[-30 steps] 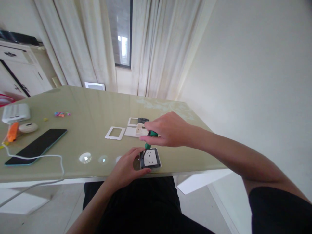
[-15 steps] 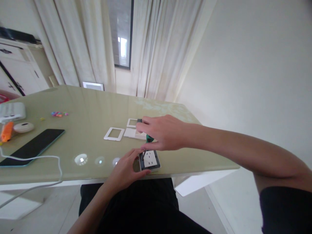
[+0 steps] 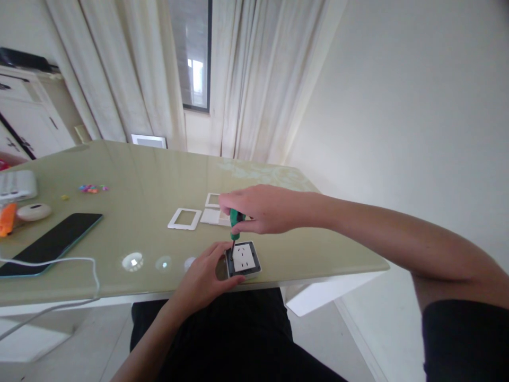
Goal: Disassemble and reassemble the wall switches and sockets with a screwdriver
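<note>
A wall socket [image 3: 244,258] with a white face and a dark grey surround lies near the table's front edge. My left hand [image 3: 204,273] grips it from the left, fingers at its far corner and thumb at its near side. Above it, my right hand [image 3: 264,209] is closed around the green handle of a screwdriver [image 3: 235,225]. The shaft points down, its tip at the left part of the socket's surround. Beyond the hands lie a white square frame [image 3: 185,218], a second frame [image 3: 213,199] and a white piece [image 3: 210,216], the latter two partly hidden by my right hand.
To the left, a black phone [image 3: 55,241] lies under a white cable [image 3: 79,259]. Farther left are a round white object [image 3: 34,211], an orange object [image 3: 7,218] and a white case [image 3: 18,184]. Small colourful bits [image 3: 93,188] lie farther back on the table [image 3: 139,212].
The screwdriver has become more upright and its green handle shows more clearly. My right hand has shifted slightly left and up; my left hand stays on the socket.
</note>
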### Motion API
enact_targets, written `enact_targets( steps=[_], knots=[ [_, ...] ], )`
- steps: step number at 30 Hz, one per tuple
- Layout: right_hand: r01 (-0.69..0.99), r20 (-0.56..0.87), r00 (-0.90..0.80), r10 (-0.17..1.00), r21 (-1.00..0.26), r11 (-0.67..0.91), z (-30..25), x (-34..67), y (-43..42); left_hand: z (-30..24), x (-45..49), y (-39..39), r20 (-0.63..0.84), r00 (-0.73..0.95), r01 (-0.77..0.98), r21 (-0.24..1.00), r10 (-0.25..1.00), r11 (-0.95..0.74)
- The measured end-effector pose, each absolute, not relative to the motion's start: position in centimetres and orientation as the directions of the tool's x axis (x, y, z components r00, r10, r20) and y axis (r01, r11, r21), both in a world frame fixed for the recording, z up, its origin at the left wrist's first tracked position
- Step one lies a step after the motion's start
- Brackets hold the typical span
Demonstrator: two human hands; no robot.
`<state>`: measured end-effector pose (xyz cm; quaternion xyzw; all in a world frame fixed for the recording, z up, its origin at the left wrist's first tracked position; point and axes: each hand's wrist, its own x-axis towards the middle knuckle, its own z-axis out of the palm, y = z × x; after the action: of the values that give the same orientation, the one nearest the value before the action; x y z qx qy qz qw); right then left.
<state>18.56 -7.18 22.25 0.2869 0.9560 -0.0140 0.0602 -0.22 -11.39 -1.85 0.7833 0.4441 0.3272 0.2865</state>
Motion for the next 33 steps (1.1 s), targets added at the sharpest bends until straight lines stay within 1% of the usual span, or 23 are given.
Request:
enact_targets(
  steps=[2, 3, 4, 7, 8, 9, 12, 13, 14, 17, 18, 19, 21, 22, 23, 24, 26, 27, 28, 29, 31, 32, 33],
  knots=[
    [0.628, -0.107, -0.759, 0.642, 0.139, 0.766, 22.29, 18.31, -7.12, -1.95, -0.25, -11.37, 0.256, 0.388, 0.513, 0.738, 0.885, -0.438],
    [0.644, -0.1, -0.741, 0.664, 0.174, 0.745, 22.28, 18.26, -7.08, -2.0, -0.28, -11.36, 0.256, 0.388, 0.514, 0.737, 0.885, -0.439],
    [0.636, -0.109, -0.746, 0.657, 0.174, 0.752, 22.28, 18.29, -7.05, -2.05, -0.32, -11.34, 0.256, 0.391, 0.514, 0.736, 0.884, -0.441],
    [0.542, -0.198, -0.817, 0.542, 0.057, 0.838, 22.45, 18.65, -7.0, -2.13, -0.41, -11.3, 0.257, 0.394, 0.513, 0.735, 0.882, -0.443],
    [0.535, -0.213, -0.821, 0.53, 0.037, 0.844, 22.55, 18.77, -7.03, -2.14, -0.43, -11.29, 0.257, 0.393, 0.512, 0.736, 0.883, -0.442],
    [0.551, -0.216, -0.809, 0.546, 0.041, 0.833, 22.63, 18.86, -7.08, -2.13, -0.44, -11.29, 0.259, 0.39, 0.513, 0.736, 0.884, -0.442],
    [0.653, -0.169, -0.726, 0.667, 0.137, 0.745, 22.74, 18.9, -7.24, -2.12, -0.43, -11.3, 0.266, 0.379, 0.518, 0.733, 0.886, -0.441],
    [0.667, -0.159, -0.712, 0.684, 0.15, 0.73, 22.73, 18.89, -7.24, -2.12, -0.42, -11.31, 0.269, 0.377, 0.518, 0.732, 0.886, -0.442],
    [0.663, -0.158, -0.72, 0.676, 0.134, 0.737, 22.71, 18.89, -7.22, -2.13, -0.41, -11.32, 0.272, 0.375, 0.518, 0.731, 0.886, -0.444],
    [0.564, -0.18, -0.812, 0.556, 0.008, 0.826, 22.56, 18.89, -7.04, -2.12, -0.39, -11.36, 0.273, 0.378, 0.511, 0.735, 0.884, -0.446],
    [0.545, -0.18, -0.824, 0.538, 0.009, 0.838, 22.48, 18.84, -6.98, -2.1, -0.39, -11.36, 0.271, 0.382, 0.506, 0.738, 0.883, -0.446],
    [0.553, -0.175, -0.815, 0.553, 0.052, 0.832, 22.38, 18.78, -6.93, -2.08, -0.4, -11.36, 0.269, 0.389, 0.5, 0.742, 0.881, -0.447],
    [0.613, -0.151, -0.755, 0.638, 0.183, 0.769, 22.18, 18.62, -6.85, -2.01, -0.45, -11.33, 0.265, 0.396, 0.487, 0.751, 0.879, -0.446],
    [0.636, -0.138, -0.731, 0.668, 0.219, 0.74, 22.11, 18.58, -6.8, -1.97, -0.49, -11.3, 0.263, 0.397, 0.481, 0.756, 0.879, -0.444],
    [0.642, -0.133, -0.725, 0.675, 0.221, 0.734, 22.07, 18.58, -6.75, -1.93, -0.54, -11.26, 0.262, 0.398, 0.477, 0.76, 0.879, -0.442],
    [0.63, -0.142, -0.741, 0.656, 0.19, 0.753, 22.08, 18.62, -6.68, -1.89, -0.59, -11.21, 0.261, 0.398, 0.473, 0.763, 0.879, -0.441],
    [0.564, -0.174, -0.803, 0.57, 0.088, 0.821, 22.21, 18.82, -6.55, -1.84, -0.71, -11.1, 0.264, 0.401, 0.464, 0.767, 0.877, -0.443],
    [0.535, -0.186, -0.824, 0.535, 0.053, 0.843, 22.3, 18.93, -6.49, -1.83, -0.77, -11.05, 0.266, 0.406, 0.459, 0.768, 0.874, -0.447],
    [0.525, -0.193, -0.83, 0.523, 0.043, 0.85, 22.37, 19.01, -6.44, -1.83, -0.82, -11.0, 0.268, 0.411, 0.452, 0.77, 0.872, -0.45],
    [0.54, -0.196, -0.819, 0.54, 0.059, 0.84, 22.42, 19.05, -6.41, -1.84, -0.87, -10.96, 0.269, 0.413, 0.447, 0.773, 0.87, -0.451],
    [0.613, -0.181, -0.758, 0.627, 0.131, 0.779, 22.4, 19.06, -6.36, -1.89, -0.92, -10.92, 0.271, 0.413, 0.442, 0.775, 0.869, -0.452],
    [0.645, -0.169, -0.73, 0.662, 0.149, 0.75, 22.36, 19.06, -6.34, -1.91, -0.93, -10.92, 0.273, 0.409, 0.444, 0.774, 0.871, -0.452],
    [0.657, -0.162, -0.722, 0.673, 0.142, 0.74, 22.32, 19.08, -6.31, -1.93, -0.92, -10.93, 0.274, 0.406, 0.447, 0.773, 0.872, -0.451]
  ],
)
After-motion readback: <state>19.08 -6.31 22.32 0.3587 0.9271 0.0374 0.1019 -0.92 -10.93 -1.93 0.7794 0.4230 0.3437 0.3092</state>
